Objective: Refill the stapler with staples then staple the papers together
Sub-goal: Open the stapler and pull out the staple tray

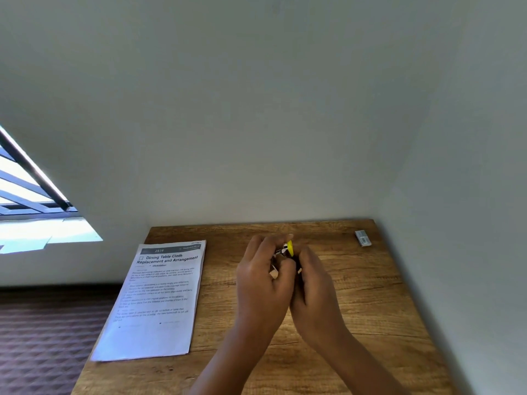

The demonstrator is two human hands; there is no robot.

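Note:
Both of my hands meet above the middle of the wooden table (370, 309). My left hand (263, 277) and my right hand (315, 283) curl around a small stapler (288, 248), of which only a yellow end and a bit of metal show between the fingers. Most of the stapler is hidden by my fingers, so I cannot tell whether it is open. A stack of printed papers (155, 300) lies flat on the table's left side, its left edge hanging slightly over. A small grey box of staples (362, 238) lies at the far right corner.
The table stands in a corner, with a white wall behind and on the right. A window (31, 201) is at the left, and patterned carpet (42, 337) lies below the table's left edge.

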